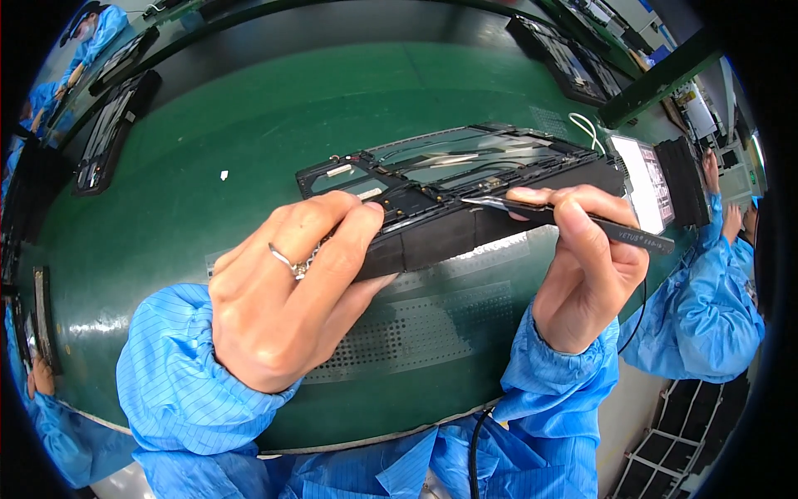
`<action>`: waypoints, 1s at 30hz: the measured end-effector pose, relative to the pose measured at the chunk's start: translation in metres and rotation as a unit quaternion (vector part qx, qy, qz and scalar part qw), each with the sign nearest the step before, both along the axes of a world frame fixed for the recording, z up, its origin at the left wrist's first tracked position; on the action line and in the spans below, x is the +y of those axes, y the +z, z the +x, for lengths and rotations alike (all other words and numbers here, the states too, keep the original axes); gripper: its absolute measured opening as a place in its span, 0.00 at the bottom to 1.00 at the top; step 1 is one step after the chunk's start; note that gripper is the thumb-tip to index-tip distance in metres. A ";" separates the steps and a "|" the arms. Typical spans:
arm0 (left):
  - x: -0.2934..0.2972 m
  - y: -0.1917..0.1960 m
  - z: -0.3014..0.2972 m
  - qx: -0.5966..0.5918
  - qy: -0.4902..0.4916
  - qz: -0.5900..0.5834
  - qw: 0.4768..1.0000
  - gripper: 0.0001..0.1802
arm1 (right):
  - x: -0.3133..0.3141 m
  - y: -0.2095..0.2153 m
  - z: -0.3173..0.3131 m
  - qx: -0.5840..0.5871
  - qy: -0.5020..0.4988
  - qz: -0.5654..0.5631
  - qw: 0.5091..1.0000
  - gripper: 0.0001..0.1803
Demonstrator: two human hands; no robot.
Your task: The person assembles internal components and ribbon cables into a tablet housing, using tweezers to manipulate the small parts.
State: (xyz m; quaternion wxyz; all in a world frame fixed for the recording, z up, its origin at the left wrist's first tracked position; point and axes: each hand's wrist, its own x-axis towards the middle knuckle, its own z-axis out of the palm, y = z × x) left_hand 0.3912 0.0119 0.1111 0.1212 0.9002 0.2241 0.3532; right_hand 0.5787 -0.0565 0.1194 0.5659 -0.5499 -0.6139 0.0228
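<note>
A black rectangular frame assembly [474, 158], with clear panels, cables and small fittings, rests on a thick black foam block [436, 243] in mid view. My left hand [291, 283], wearing a ring, grips its near left corner, fingers on the top and thumb low along the block's front side. Between the thumb and fingers of my right hand [586, 258] are black tweezers [628, 233]. Their pale tips reach the near edge of the frame, and whether they pinch anything is too small to tell.
Green mat [249, 108] covers the table. Perforated clear strips [416, 333] lie in front. A white cable [586, 125] and a white printed sheet [640, 179] are to the right. Similar black assemblies [108, 133] stand far left and far right [565, 62]. People in blue smocks [698, 299] work on both sides.
</note>
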 end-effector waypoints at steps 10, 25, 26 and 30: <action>0.001 -0.002 0.003 0.004 0.000 -0.001 1.000 0.23 | 0.002 -0.004 -0.001 0.105 0.032 0.018 0.994 0.07; 0.022 -0.019 0.023 -0.024 -0.019 0.181 0.983 0.22 | -0.015 0.002 0.016 -0.092 0.022 0.088 0.992 0.10; 0.025 -0.016 0.022 -0.021 -0.014 0.183 0.983 0.22 | -0.017 -0.001 0.018 -0.080 0.011 0.096 0.992 0.10; 0.037 0.007 0.015 0.003 0.046 0.178 0.983 0.21 | -0.029 -0.008 0.027 -0.026 -0.005 0.109 0.994 0.09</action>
